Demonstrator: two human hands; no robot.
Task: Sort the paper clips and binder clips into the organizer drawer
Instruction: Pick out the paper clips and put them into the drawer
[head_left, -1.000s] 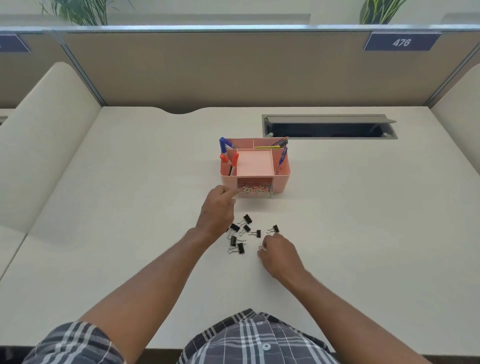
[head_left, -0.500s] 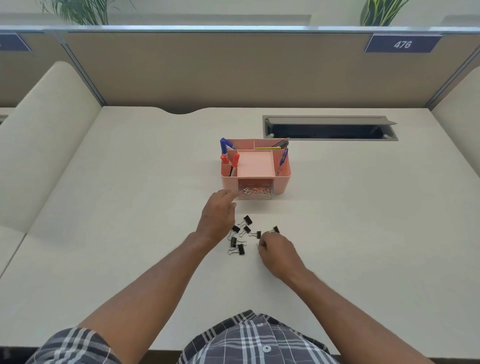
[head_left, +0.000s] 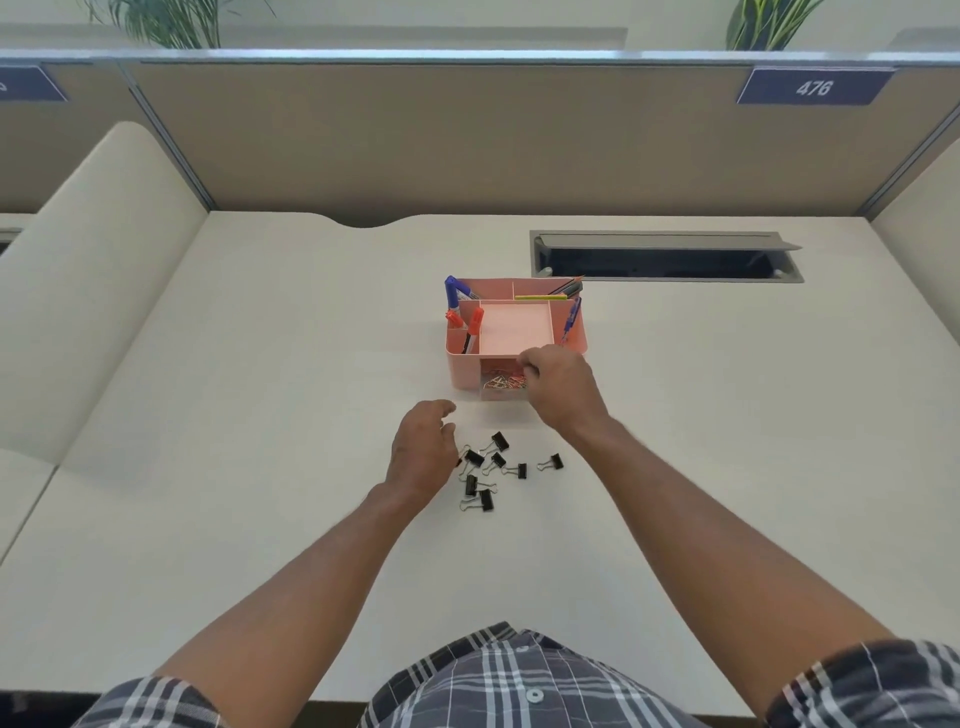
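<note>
Left hand (head_left: 422, 453) is sitting palm-down on the desk (head_left: 208, 415) at about 9 o'clock from the pile of binder clips (head_left: 493, 470), fingers loosely curled and relaxed, nothing in them as far as I can see. The fingertips are just beside the leftmost clip, maybe brushing it, can't really tell.

Moving right, the binder clips are small black ones with silver wire handles, scattered loose on the desk between the two forearms. Most are bunched together, and one sits a bit apart at 3 o'clock from the bunch.

At 12 o'clock from the clips is the pink organizer (head_left: 462, 345). Red and blue markers (head_left: 475, 322) stick up from its left side compartments, pencils lie across the back one, and a blue pen (head_left: 571, 317) stands in the right one. The middle tray on top looks bare pink. Down at the front, the clear little drawer (head_left: 501, 392) is pulled out toward the person, and it's got a tangle of coloured paper clips (head_left: 501, 383) inside.

Right hand (head_left: 561, 387) is over the right part of that drawer, fingers bunched together and pointing down into it at the paper clips. Whether it's actually pinching a clip I can't make out.

Further right at 1 o'clock from the organizer, a grey cable hatch (head_left: 665, 257) is set into the desk with its lid open.
</note>
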